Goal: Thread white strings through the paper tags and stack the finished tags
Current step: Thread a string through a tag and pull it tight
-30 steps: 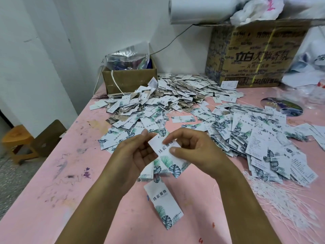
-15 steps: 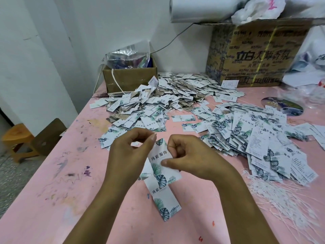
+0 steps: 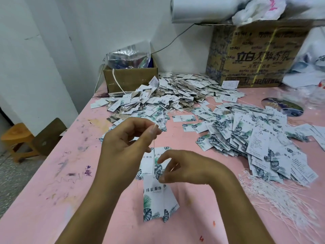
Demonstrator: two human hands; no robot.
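Note:
My left hand (image 3: 128, 145) is raised above the pink table (image 3: 52, 191) and pinches the top end of a thin white string (image 3: 154, 150). From that string hangs a white tag (image 3: 154, 199) printed with green leaves; it seems to be two tags together. My right hand (image 3: 184, 166) is lower, its fingertips pinching the top of the hanging tag by the hole. A few tags (image 3: 158, 162) lie flat on the table under my hands. A bundle of loose white strings (image 3: 281, 199) lies at the right.
A heap of tags with strings (image 3: 175, 92) sits at the back, a spread of leaf-printed tags (image 3: 255, 138) at the right. A small open carton (image 3: 130, 78) and a large printed carton (image 3: 260, 53) stand against the wall. A wooden stool (image 3: 17, 140) is left of the table.
My left hand has risen, drawing the string up through the tag. The tag now hangs below, and my right hand has dropped to its top edge.

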